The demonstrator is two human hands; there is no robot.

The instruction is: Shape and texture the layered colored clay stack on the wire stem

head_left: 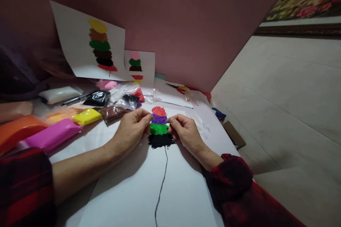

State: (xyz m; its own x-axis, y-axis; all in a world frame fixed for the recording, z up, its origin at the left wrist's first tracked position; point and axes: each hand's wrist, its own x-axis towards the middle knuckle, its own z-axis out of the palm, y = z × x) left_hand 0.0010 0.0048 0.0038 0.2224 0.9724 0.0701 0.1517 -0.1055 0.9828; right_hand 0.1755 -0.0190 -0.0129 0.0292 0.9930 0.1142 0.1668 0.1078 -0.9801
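Observation:
A white sheet of paper (133,191) lies before me with a layered clay picture on it. From the top come a coral red band (159,111), a purple band (159,118), a green band (159,128) and a black band (161,141), all with a combed, stringy texture. A thin drawn black line (163,184) runs down from the black band. My left hand (133,127) is closed in a pinch at the picture's left edge; what its fingertips hold is hidden. At the right edge my right hand (186,131) pinches what looks like a small green bit of clay.
Bags of coloured clay crowd the left, including magenta (53,134), orange (21,131), yellow (87,116) and brown (113,112). Two sheets with similar layered pictures (71,42) lean on the wall. Scissors (181,89) lie behind; clear plastic forks (201,124) are at right.

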